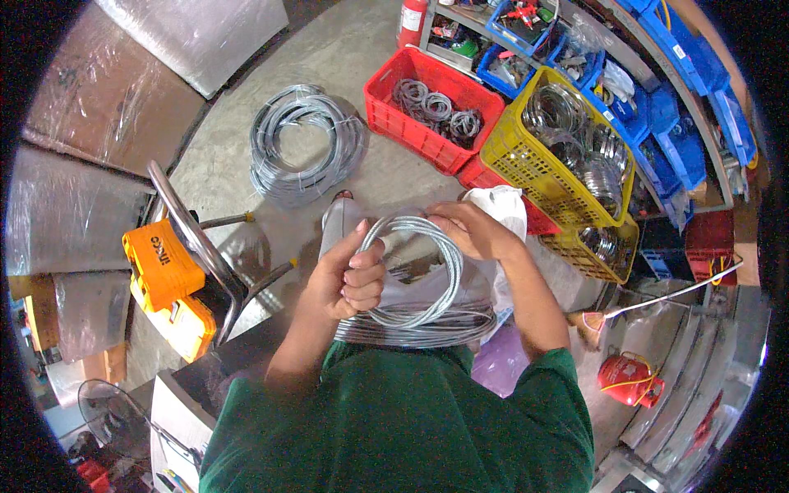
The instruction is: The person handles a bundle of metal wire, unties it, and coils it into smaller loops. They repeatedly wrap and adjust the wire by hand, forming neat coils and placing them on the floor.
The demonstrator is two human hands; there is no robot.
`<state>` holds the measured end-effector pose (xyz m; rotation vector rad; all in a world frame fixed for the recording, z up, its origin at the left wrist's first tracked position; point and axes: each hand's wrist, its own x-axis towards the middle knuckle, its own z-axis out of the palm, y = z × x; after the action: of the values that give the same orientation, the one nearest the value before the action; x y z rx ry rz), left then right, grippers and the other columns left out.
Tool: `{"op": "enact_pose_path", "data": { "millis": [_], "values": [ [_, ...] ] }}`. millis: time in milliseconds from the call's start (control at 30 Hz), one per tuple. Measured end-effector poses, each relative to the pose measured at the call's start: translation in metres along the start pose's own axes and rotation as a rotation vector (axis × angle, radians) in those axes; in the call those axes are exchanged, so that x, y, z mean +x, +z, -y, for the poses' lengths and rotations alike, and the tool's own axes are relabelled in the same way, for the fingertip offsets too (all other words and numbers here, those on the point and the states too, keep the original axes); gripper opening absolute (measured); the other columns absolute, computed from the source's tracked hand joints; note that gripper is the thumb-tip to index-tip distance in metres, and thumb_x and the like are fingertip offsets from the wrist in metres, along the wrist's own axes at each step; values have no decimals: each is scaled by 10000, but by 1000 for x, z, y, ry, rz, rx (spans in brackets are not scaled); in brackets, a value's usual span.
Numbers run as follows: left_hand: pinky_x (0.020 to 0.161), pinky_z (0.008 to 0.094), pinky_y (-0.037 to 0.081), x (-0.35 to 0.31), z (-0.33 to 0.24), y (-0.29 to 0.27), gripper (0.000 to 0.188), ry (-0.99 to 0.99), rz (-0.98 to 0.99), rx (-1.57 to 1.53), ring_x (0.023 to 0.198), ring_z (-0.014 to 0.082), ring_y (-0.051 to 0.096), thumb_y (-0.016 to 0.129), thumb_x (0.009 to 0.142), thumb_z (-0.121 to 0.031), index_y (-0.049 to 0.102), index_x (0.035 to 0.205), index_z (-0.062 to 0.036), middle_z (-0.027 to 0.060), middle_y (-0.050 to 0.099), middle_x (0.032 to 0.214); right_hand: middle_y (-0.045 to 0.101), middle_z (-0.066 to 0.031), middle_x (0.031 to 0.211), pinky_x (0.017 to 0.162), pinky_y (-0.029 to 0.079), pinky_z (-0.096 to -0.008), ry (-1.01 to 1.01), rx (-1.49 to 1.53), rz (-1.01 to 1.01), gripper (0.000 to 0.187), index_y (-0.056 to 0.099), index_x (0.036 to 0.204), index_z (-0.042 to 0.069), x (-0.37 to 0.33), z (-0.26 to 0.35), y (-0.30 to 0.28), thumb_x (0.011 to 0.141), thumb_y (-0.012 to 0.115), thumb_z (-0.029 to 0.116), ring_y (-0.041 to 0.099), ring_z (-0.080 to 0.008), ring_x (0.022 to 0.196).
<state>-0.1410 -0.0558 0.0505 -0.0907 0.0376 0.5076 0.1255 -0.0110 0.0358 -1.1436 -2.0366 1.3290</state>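
A small coil of silver wire rope (451,283) is held up in front of my body as a ring of several turns. My left hand (352,278) is closed in a fist around its left side, the thumb pointing up. At the upper right of the ring, my right hand (467,228) bends over the strands with its fingers pressed on them; the fingertips are partly hidden. Below the ring, a larger coil of wire rope (419,330) lies across my lap. A white bag (503,205) is beside my right wrist.
On the floor ahead lies a big wire coil (265,156). A red crate (403,115) and a yellow crate (526,164) hold smaller coils. Blue bins (649,115) line the right shelves. Orange cases (168,267) and a bent metal tube (205,246) stand left, near wrapped boxes (115,90).
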Motion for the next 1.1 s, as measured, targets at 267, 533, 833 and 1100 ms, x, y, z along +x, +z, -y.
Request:
{"op": "enact_pose_path", "data": {
  "millis": [267, 533, 833, 1100],
  "values": [
    [353, 217, 149, 19, -7, -8, 493, 16, -107, 64, 383, 47, 199, 393, 1058, -508, 416, 702, -168, -75, 273, 521, 570, 3, 648, 388, 418, -215, 299, 1042, -332, 291, 630, 988, 65, 1, 9, 41, 1021, 565, 347, 541, -81, 473],
    [361, 240, 177, 17, -16, -12, 500, 235, -498, 283, 390, 73, 265, 487, 1014, -541, 426, 672, -181, -65, 302, 532, 510, -37, 663, 547, 449, -305, 97, 1462, -93, 371, 611, 896, 39, -8, -19, 65, 1029, 510, 370, 527, -186, 596],
    [408, 272, 217, 29, -8, -6, 510, 490, -675, 717, 433, 92, 302, 513, 1009, -527, 442, 670, -154, -43, 348, 547, 636, -80, 942, 689, 559, -353, 254, 1063, -208, 299, 570, 1095, 67, -17, -5, 61, 1002, 585, 351, 664, -214, 822],
    [417, 278, 248, 38, 3, -17, 510, 563, -791, 1033, 443, 81, 344, 505, 1021, -511, 485, 692, -122, -31, 411, 558, 670, -82, 836, 549, 478, -292, 628, 406, -114, 200, 564, 1181, 53, -19, 4, 45, 996, 593, 125, 642, -142, 659]
  ]
}}
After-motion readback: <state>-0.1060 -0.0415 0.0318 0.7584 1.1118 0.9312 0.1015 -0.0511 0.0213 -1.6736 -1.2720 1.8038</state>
